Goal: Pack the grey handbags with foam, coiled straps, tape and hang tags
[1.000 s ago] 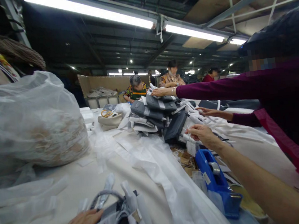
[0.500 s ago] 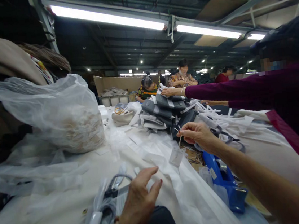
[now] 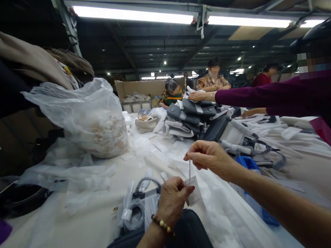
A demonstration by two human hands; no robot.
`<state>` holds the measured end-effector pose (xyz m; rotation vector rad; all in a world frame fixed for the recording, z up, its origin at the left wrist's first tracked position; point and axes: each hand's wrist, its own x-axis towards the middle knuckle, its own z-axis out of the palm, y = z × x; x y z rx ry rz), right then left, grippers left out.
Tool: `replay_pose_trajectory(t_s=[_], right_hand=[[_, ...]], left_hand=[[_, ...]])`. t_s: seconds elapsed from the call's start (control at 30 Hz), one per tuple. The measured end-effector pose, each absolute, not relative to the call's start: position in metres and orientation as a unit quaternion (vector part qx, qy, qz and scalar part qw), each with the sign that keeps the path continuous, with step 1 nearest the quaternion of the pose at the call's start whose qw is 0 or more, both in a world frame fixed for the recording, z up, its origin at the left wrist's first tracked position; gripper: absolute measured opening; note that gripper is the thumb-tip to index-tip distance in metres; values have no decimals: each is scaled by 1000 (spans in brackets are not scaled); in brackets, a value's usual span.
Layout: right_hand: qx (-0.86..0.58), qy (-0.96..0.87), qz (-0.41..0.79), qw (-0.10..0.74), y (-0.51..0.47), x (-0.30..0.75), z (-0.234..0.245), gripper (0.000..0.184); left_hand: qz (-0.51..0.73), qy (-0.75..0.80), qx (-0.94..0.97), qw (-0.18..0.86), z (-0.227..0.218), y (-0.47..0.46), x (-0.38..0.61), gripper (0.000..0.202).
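My right hand [image 3: 210, 158] pinches the thin string of a small white hang tag [image 3: 194, 190] that hangs just below it. My left hand [image 3: 173, 199], with a bead bracelet on the wrist, pinches the tag's lower edge. Both hands hover over a dark grey pouch [image 3: 182, 238] at the near edge of the table. Just left of the pouch lies a grey cable bundle in clear plastic [image 3: 140, 209]. A blue tape dispenser [image 3: 253, 185] sits behind my right forearm, partly hidden.
A co-worker in a maroon sleeve [image 3: 270, 93] reaches across to a pile of grey pouches [image 3: 192, 118]. A clear plastic bag of beige material [image 3: 95, 122] stands at the left. White wrapping sheets [image 3: 78, 179] cover the table. More people sit at the far end.
My right hand has carried the tag back toward me from the far pile. My left hand has left the cable bundle, risen and taken hold of the tag. The camera has tilted left.
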<state>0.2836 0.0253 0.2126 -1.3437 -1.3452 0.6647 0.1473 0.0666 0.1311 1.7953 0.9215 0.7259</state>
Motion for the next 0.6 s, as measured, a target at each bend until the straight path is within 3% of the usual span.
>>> replay_pose_trajectory(t_s=[0.23,0.6], right_hand=[[-572,-567,207,555,33,276,215,21],[-612,-608,70,500,35,271,223,16]], left_hand=[[281,372,716,519,134,72,120,29],[94,290,700,646,147,70,91,26]])
